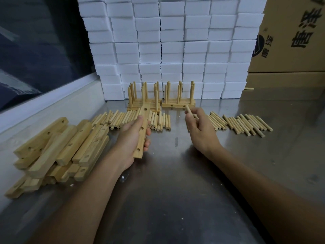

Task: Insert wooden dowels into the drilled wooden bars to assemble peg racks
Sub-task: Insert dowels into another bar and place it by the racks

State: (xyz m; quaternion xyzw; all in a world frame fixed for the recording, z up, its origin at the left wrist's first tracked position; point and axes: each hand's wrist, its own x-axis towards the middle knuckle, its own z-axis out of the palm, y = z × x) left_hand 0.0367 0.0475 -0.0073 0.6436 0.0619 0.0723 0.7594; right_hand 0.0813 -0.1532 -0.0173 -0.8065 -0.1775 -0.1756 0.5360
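Note:
My left hand [131,138] grips a drilled wooden bar [142,120] at mid-table, its holes facing up and its long axis pointing away from me. To the right, my right hand [198,127] pinches a single wooden dowel [188,110] that sticks up past the fingers, a hand's width from the bar. Loose dowels lie in a row behind the hands, one group at the left [123,118] and another at the right [246,124]. Finished peg racks [175,103] stand farther back with their pegs upright.
A pile of drilled bars [58,152] lies at the left on the steel table [175,191]. White foam blocks [172,46] form a wall at the back. Cardboard boxes [290,41] stand at the back right. A sloped ledge [44,104] runs along the left.

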